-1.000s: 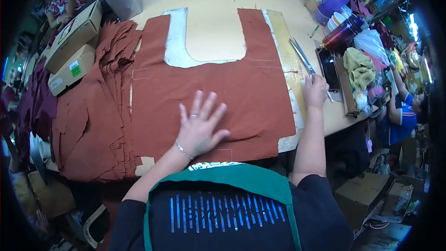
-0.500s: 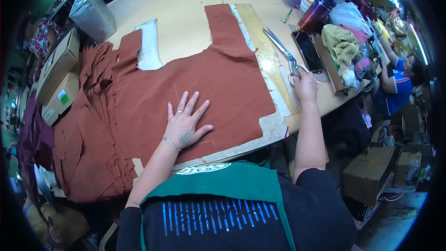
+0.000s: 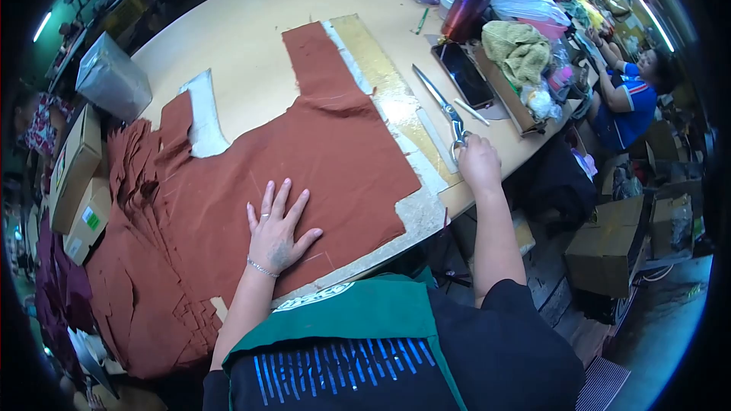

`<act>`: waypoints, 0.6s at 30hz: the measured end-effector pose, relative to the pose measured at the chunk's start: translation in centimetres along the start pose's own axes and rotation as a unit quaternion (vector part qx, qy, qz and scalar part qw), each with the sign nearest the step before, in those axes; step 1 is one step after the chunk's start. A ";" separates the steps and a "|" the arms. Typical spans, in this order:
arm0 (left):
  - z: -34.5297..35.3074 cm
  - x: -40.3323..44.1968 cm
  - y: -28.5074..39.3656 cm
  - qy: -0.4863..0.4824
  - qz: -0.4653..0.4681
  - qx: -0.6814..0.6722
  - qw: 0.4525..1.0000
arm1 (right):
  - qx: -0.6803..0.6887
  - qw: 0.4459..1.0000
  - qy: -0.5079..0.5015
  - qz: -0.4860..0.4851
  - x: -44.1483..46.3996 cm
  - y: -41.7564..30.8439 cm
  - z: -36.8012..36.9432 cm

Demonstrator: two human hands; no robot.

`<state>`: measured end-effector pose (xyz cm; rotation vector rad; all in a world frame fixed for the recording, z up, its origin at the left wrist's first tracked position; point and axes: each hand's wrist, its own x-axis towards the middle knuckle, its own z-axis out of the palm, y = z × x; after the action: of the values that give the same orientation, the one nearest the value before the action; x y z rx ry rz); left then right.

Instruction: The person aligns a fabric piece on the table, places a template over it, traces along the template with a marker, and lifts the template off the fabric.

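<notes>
Pressing rust-red cloth (image 3: 350,156), gripping scissors (image 3: 448,110)

Pressing the cloth onto the table (image 3: 236,34), over a pale sheet (image 3: 425,217), with the left hand (image 3: 278,240) spread wide, gripping nothing. Closing the right hand (image 3: 480,161) around the scissors' handles, apart from the cloth. Judging by the notched edge (image 3: 263,132) and faint lines (image 3: 316,256), apparently handling shaped, marked cloth; making no cut now, leaving unclear how much remains. Reading nothing on the box label (image 3: 90,218) or apron print (image 3: 314,297), too small here.
</notes>
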<state>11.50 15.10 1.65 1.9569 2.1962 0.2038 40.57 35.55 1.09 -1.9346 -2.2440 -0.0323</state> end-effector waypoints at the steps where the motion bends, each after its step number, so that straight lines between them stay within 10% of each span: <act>1: -0.1 0.0 0.0 -0.002 -0.001 -0.002 1.000 | 0.020 1.000 -0.009 -0.003 -0.1 0.4 0.0; 5: -0.1 0.1 0.1 -0.012 -0.007 -0.002 1.000 | 0.222 0.968 -0.106 0.051 -0.4 2.0 0.0; 10: -0.1 0.2 0.2 -0.009 -0.001 0.002 1.000 | 0.574 0.763 -0.239 0.176 -2.2 3.7 -2.5; 18: 0.1 0.1 0.1 -0.007 -0.003 0.005 1.000 | 0.544 0.810 -0.105 0.193 -3.3 10.4 -5.7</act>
<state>11.56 15.21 1.59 1.9515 2.1981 0.1789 51.93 33.18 5.18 -1.6193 -1.2969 1.2619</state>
